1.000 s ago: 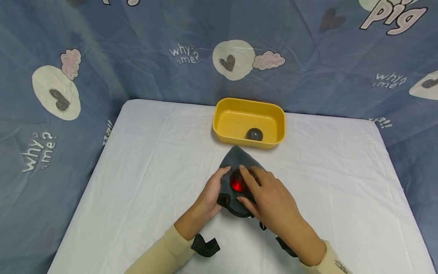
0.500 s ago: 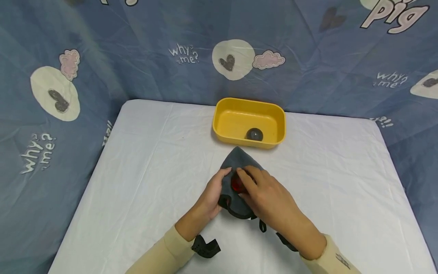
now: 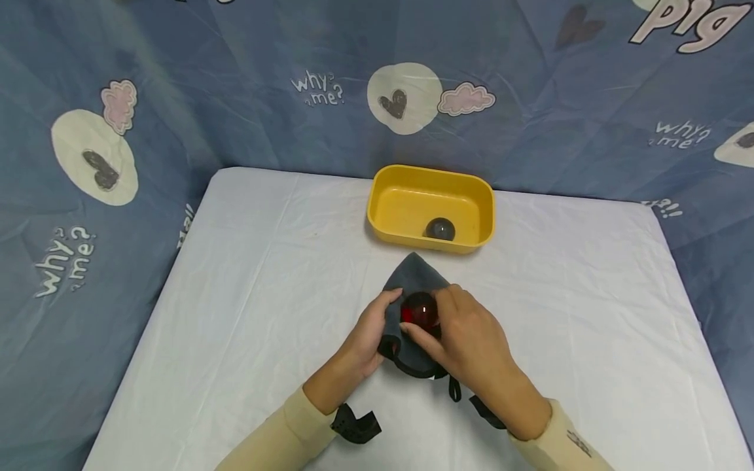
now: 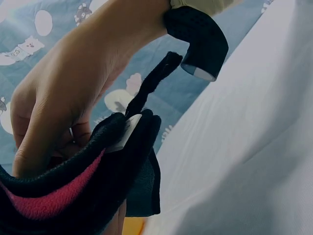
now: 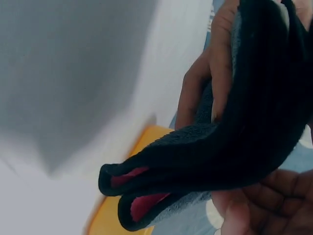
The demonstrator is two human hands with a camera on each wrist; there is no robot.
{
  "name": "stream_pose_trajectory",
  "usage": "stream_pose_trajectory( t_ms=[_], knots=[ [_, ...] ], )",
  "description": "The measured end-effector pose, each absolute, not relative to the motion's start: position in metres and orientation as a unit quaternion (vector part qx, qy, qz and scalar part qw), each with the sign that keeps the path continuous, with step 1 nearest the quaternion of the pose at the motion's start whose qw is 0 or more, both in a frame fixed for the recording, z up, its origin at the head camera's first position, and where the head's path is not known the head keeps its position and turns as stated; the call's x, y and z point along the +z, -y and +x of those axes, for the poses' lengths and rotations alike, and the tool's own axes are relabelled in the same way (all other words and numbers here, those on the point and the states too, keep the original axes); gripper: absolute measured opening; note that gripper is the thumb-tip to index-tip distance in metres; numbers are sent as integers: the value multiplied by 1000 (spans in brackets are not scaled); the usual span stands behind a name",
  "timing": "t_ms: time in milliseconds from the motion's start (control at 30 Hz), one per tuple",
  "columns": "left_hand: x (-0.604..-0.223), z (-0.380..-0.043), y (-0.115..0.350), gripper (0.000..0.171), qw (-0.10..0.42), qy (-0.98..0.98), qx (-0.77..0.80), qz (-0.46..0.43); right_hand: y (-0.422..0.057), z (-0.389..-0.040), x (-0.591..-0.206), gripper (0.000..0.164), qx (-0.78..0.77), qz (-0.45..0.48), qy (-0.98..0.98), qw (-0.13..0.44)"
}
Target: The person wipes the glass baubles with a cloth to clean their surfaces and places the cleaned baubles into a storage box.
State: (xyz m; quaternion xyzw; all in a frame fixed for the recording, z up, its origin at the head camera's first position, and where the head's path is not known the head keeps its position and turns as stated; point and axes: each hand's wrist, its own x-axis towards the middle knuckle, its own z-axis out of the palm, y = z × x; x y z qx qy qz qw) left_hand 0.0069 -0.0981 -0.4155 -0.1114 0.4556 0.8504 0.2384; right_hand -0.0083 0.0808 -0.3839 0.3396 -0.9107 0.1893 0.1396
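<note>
My left hand (image 3: 368, 333) grips the left side of a folded grey cloth (image 3: 412, 275), its thumb lying on top. The cloth has black edging, and pink inner layers show in the right wrist view. On its upper face sits a glossy red see-through ball (image 3: 419, 310). My right hand (image 3: 471, 333) holds the ball, thumb at the near side and bent fingers along the right side. Those fingertips are partly hidden. A black loop (image 4: 154, 81) and a white tag (image 4: 128, 134) stick out from the cloth's edge in the left wrist view.
Behind the hands, a yellow box (image 3: 385, 229) stands near the far edge of the white-covered table (image 3: 283, 288). Inside it, towards the front, lies a dark grey ball (image 3: 440, 229). A blue printed curtain (image 3: 265, 85) hangs behind. Black straps (image 3: 356, 426) hang by the wrists.
The right hand's fingers have drawn from over the top of the red ball to its right side, leaving more of it showing. The cloth has shifted slightly right; the left hand keeps its grip.
</note>
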Motion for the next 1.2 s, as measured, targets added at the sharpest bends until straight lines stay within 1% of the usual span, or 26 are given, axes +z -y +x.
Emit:
stream_pose_trajectory(
  t_ms=[100,200,333,400,467,567,667,733,867,967,1067,1200],
  knots=[
    [-415,6,97,54,235,-457,851,-110,-80,-8,-385,60,192,314,918,149],
    [-414,6,97,52,232,-457,851,-111,-79,-8,-388,63,190,301,921,156],
    [-414,6,98,52,240,-462,846,-117,-83,-10,-389,67,199,309,915,165],
    [-413,6,99,53,241,-462,845,-120,-86,-12,-387,68,204,325,909,161],
    [-413,6,100,54,239,-461,846,-122,-90,-14,-383,67,211,348,902,143],
    [-412,5,102,55,233,-464,847,-117,-96,-16,-376,65,209,385,894,97],
    [-411,4,104,55,235,-470,844,-110,-101,-17,-370,78,205,423,881,55],
    [-411,5,105,55,238,-469,844,-107,-103,-16,-368,81,203,441,873,35],
    [-413,10,106,56,255,-470,839,-103,-103,-13,-365,83,199,454,869,-5],
    [-415,15,106,55,270,-478,829,-104,-103,-9,-366,80,195,450,871,-36],
    [-416,17,106,53,270,-484,826,-105,-101,-9,-366,74,196,446,873,-37],
    [-414,14,106,51,260,-485,829,-103,-96,-10,-366,67,202,440,875,2]
  ],
)
